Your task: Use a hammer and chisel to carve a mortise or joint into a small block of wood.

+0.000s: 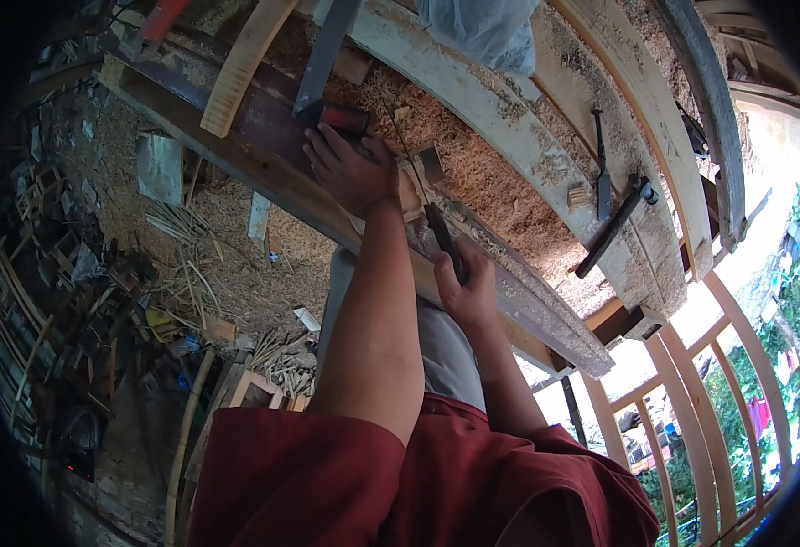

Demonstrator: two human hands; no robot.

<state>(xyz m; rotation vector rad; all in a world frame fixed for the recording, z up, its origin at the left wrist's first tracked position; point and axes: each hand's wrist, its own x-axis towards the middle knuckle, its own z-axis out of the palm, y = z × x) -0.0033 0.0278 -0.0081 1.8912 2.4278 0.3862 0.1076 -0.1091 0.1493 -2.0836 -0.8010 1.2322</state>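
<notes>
My left hand (pixel 350 173) lies with curved fingers over something dark on the long brown board (pixel 236 137), beside a red-and-black object (pixel 345 115) and a grey metal bar (pixel 325 59); what it grips is hidden. Below and to the right, my right hand (pixel 468 292) is wrapped round the black handle (pixel 446 239) of a thin, long-bladed tool, whose blade runs up past my left hand. A small pale wooden piece (pixel 411 182) sits between the two hands, among sawdust.
Curved planks (pixel 655 109), a bar clamp (pixel 614 228), a dark slim tool (pixel 602 164) and a plastic bag (pixel 473 27) lie beyond my hands. Sawdust and offcuts (pixel 190 255) cover the ground at left; slatted wooden frames (pixel 710 410) stand at lower right.
</notes>
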